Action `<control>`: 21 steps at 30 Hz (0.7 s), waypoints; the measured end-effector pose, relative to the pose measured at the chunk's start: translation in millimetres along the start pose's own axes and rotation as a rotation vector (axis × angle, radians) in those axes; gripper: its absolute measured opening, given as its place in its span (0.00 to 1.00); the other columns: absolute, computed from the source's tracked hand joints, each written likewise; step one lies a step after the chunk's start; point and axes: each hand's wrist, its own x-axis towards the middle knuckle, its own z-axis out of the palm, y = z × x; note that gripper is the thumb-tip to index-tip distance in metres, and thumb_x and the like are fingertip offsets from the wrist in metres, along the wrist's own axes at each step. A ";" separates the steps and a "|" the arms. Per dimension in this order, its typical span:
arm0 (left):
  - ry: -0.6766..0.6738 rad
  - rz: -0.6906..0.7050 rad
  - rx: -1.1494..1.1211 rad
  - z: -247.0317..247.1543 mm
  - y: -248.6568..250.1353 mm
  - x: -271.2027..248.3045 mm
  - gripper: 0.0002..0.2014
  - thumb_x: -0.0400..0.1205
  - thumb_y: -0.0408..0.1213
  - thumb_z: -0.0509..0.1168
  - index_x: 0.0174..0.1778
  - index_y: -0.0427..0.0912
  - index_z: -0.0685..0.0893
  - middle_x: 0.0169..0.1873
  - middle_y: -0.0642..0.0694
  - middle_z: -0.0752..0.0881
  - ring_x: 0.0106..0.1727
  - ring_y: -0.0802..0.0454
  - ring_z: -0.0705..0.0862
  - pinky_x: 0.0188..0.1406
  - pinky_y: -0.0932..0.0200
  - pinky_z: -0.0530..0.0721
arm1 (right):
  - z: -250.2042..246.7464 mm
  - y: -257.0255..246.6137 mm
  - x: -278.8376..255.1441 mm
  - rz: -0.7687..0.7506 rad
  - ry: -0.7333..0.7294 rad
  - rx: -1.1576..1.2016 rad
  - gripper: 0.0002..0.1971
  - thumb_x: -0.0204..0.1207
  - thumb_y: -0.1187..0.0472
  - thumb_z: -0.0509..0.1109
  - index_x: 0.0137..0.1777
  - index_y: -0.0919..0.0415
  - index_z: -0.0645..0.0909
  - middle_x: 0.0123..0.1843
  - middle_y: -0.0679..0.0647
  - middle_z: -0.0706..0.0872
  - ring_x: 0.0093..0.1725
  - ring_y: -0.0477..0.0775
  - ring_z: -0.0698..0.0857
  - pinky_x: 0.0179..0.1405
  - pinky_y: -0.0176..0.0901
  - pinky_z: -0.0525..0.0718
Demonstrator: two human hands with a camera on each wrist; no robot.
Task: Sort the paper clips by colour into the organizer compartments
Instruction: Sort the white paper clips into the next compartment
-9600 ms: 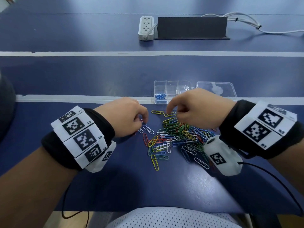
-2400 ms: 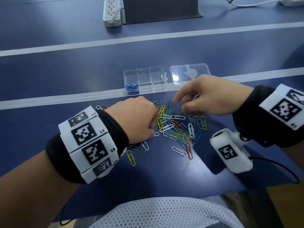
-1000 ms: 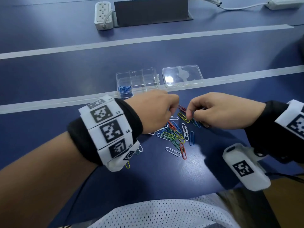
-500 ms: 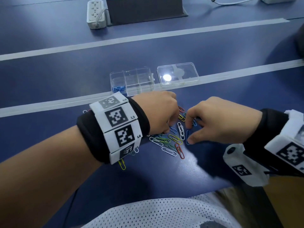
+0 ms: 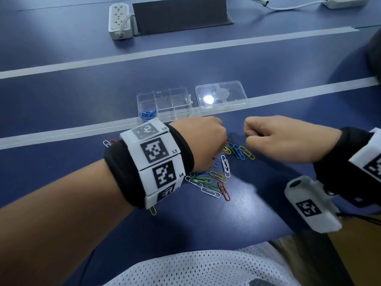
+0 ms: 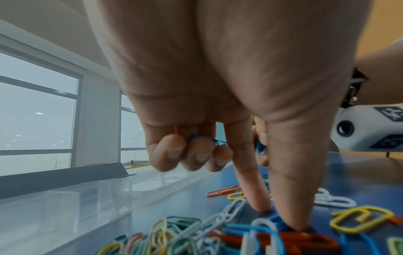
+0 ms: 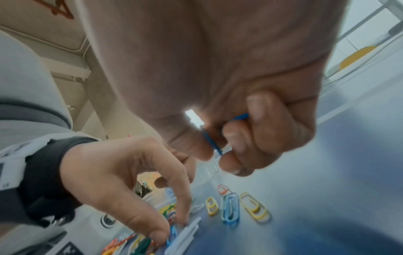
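A clear organizer [image 5: 174,96] stands past the white tape line, with blue clips [image 5: 147,114] in its near-left compartment. Mixed paper clips [image 5: 214,180] lie scattered on the blue table in front of it. My left hand [image 5: 203,141] is over the pile. Its three curled fingers hold blue clips [image 6: 202,140], while its index finger and thumb [image 6: 290,203] press down on a blue clip [image 6: 275,221] on the table. My right hand [image 5: 266,137] hovers as a fist just right of the left one, gripping blue clips [image 7: 212,141].
The organizer's clear lid [image 5: 221,98] lies to its right on the tape line. A white power strip [image 5: 119,20] and a dark panel [image 5: 181,13] sit at the far edge. The table's near edge is close to my torso.
My right hand has lifted off the pile and curled into a fist round blue clips. My left hand stays low over the clips, having moved right across the pile earlier.
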 end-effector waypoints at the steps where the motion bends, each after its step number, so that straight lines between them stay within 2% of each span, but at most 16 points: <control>1: 0.000 0.010 0.019 1.0 1.1 0.9 0.09 0.78 0.40 0.62 0.51 0.47 0.86 0.49 0.47 0.77 0.54 0.47 0.81 0.38 0.57 0.72 | 1.4 0.4 0.8 0.000 -0.004 0.010 0.08 0.74 0.61 0.57 0.34 0.53 0.65 0.29 0.48 0.75 0.30 0.52 0.71 0.29 0.41 0.69; 4: -0.023 0.002 0.020 3.1 3.4 0.3 0.07 0.76 0.41 0.63 0.46 0.46 0.84 0.53 0.47 0.80 0.53 0.44 0.82 0.41 0.54 0.78 | 5.4 0.8 1.6 -0.009 -0.028 0.011 0.09 0.77 0.64 0.55 0.39 0.48 0.68 0.32 0.47 0.80 0.31 0.47 0.75 0.30 0.39 0.71; 6: -0.056 -0.028 0.017 4.3 3.3 0.1 0.05 0.75 0.43 0.64 0.37 0.47 0.77 0.51 0.47 0.78 0.48 0.43 0.81 0.40 0.53 0.78 | 5.6 -0.9 1.6 -0.019 -0.022 -0.031 0.11 0.79 0.64 0.53 0.44 0.47 0.72 0.33 0.45 0.80 0.32 0.42 0.75 0.32 0.34 0.71; 8: -0.079 -0.053 0.029 6.3 3.6 1.3 0.12 0.73 0.43 0.63 0.28 0.46 0.68 0.46 0.47 0.75 0.42 0.44 0.77 0.38 0.53 0.75 | 6.6 -2.0 2.1 -0.016 -0.005 -0.074 0.12 0.79 0.62 0.52 0.49 0.50 0.77 0.34 0.43 0.80 0.35 0.41 0.77 0.35 0.36 0.73; 9: -0.081 -0.060 0.033 7.1 4.2 2.2 0.14 0.73 0.42 0.63 0.26 0.47 0.66 0.44 0.47 0.74 0.40 0.43 0.76 0.37 0.53 0.75 | 7.9 -1.9 2.5 -0.015 0.010 -0.099 0.12 0.80 0.61 0.53 0.50 0.52 0.78 0.36 0.44 0.81 0.38 0.44 0.79 0.39 0.39 0.75; 11: -0.068 -0.064 0.028 8.0 5.5 3.3 0.14 0.73 0.41 0.61 0.25 0.46 0.65 0.42 0.47 0.72 0.39 0.43 0.76 0.36 0.53 0.76 | 11.2 0.2 3.9 -0.031 0.043 -0.157 0.11 0.81 0.53 0.57 0.48 0.53 0.80 0.38 0.45 0.82 0.42 0.49 0.80 0.45 0.42 0.75; 14: -0.055 -0.053 0.009 9.7 2.8 4.3 0.11 0.74 0.40 0.59 0.26 0.44 0.67 0.41 0.45 0.73 0.39 0.42 0.77 0.39 0.51 0.81 | 13.5 4.0 6.8 -0.055 0.065 -0.213 0.10 0.75 0.46 0.67 0.44 0.51 0.80 0.32 0.41 0.76 0.35 0.43 0.74 0.43 0.40 0.71; 17: 0.008 -0.046 -0.093 8.4 -5.1 3.4 0.07 0.74 0.40 0.58 0.33 0.41 0.73 0.39 0.43 0.76 0.44 0.39 0.81 0.47 0.50 0.84 | 13.5 4.6 8.2 -0.055 0.081 -0.228 0.06 0.74 0.50 0.69 0.45 0.51 0.83 0.30 0.39 0.74 0.36 0.45 0.73 0.43 0.38 0.70; 19: 0.080 -0.075 -0.170 5.5 -13.0 1.0 0.08 0.74 0.41 0.57 0.31 0.43 0.69 0.32 0.44 0.75 0.42 0.38 0.78 0.42 0.54 0.81 | 12.8 3.2 8.2 -0.059 0.084 -0.228 0.05 0.75 0.54 0.67 0.44 0.51 0.83 0.29 0.39 0.74 0.34 0.43 0.73 0.42 0.36 0.70; 21: 0.128 -0.141 -0.242 0.3 -23.9 -3.3 0.10 0.76 0.40 0.57 0.29 0.47 0.65 0.26 0.49 0.70 0.38 0.41 0.73 0.38 0.57 0.73 | 11.5 1.6 8.4 -0.055 0.081 -0.228 0.05 0.75 0.55 0.65 0.41 0.51 0.82 0.29 0.39 0.76 0.33 0.42 0.74 0.41 0.35 0.70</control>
